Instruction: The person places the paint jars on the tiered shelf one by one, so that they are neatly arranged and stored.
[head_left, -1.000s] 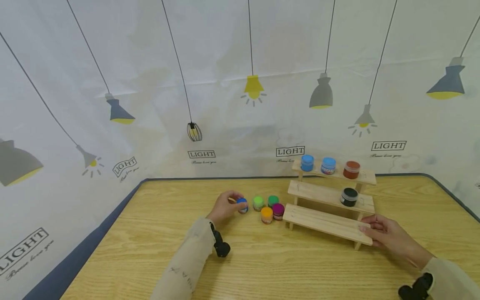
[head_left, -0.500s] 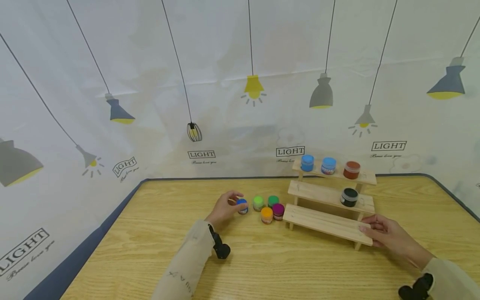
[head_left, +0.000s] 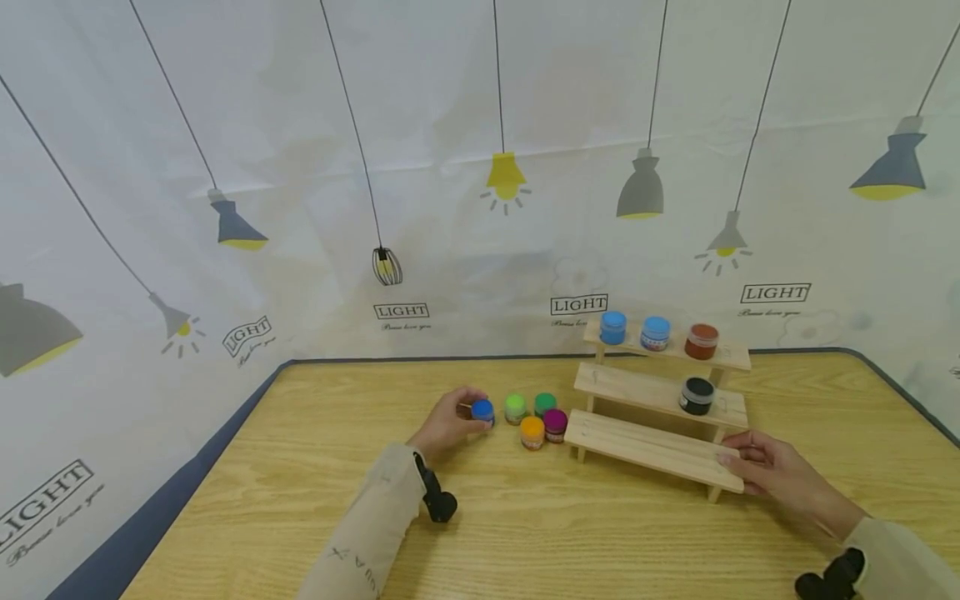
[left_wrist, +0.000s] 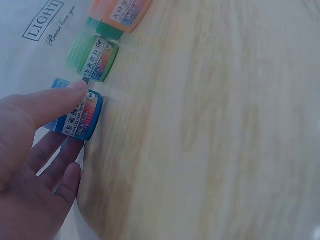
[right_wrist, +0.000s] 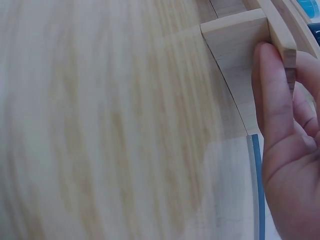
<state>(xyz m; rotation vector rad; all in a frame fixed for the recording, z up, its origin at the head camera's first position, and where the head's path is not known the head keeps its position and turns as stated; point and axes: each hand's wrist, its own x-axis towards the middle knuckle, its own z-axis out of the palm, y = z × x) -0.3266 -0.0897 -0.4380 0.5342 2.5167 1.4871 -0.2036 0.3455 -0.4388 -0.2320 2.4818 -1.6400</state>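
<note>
My left hand (head_left: 444, 425) pinches a small blue paint jar (head_left: 482, 409) between thumb and fingers, at the left end of a group of jars. In the left wrist view the thumb lies across the labelled side of the blue jar, low over the table. Beside it stand a light green jar (head_left: 515, 407), a dark green jar (head_left: 545, 404), an orange jar (head_left: 532, 432) and a purple jar (head_left: 555, 424). My right hand (head_left: 787, 477) grips the right end of the lowest step of a three-step wooden display stand (head_left: 645, 447), thumb on top.
Two light blue jars (head_left: 655, 332) and a reddish-brown jar (head_left: 701, 341) stand on the top step. A black jar (head_left: 697, 395) sits at the right of the middle step. Behind the wooden table (head_left: 570, 542) hangs a lamp-printed curtain (head_left: 450, 200).
My left thumb has slid lower on the blue jar, baring more of its lid. The right hand keeps its grip on the stand, and the other jars stand where they were.
</note>
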